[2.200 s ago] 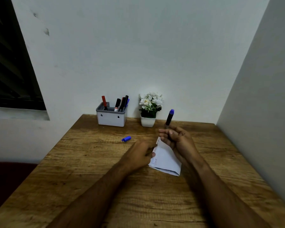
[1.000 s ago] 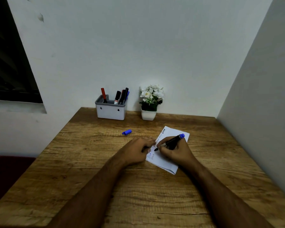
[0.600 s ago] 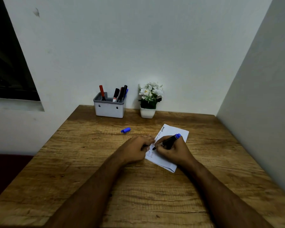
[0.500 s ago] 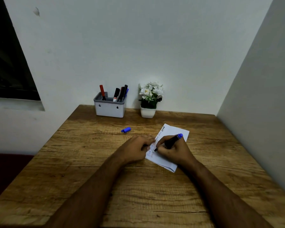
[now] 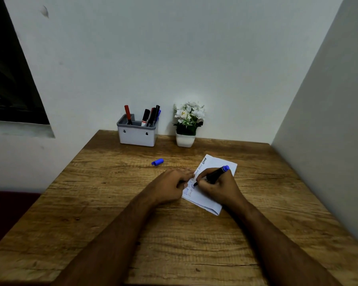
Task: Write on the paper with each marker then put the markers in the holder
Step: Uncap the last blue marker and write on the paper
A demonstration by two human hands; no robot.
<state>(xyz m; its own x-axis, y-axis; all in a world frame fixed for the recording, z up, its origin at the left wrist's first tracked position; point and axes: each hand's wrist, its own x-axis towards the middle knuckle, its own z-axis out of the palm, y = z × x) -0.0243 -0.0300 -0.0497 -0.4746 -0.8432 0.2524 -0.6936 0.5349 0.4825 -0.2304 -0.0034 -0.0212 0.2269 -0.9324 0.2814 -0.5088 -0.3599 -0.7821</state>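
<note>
now | right grip [image 5: 216, 187] pinching blue marker [image 5: 214, 175], tip on paper [image 5: 217, 162] | left grip [image 5: 170, 186] loosely curled, resting on paper edge

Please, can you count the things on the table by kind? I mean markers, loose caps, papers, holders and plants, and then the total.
Markers: about 5, with 1 in the right hand and about 4 in the holder, where some overlap
Loose caps: 1
Papers: 1
Holders: 1
Plants: 1
Total: about 9
</note>
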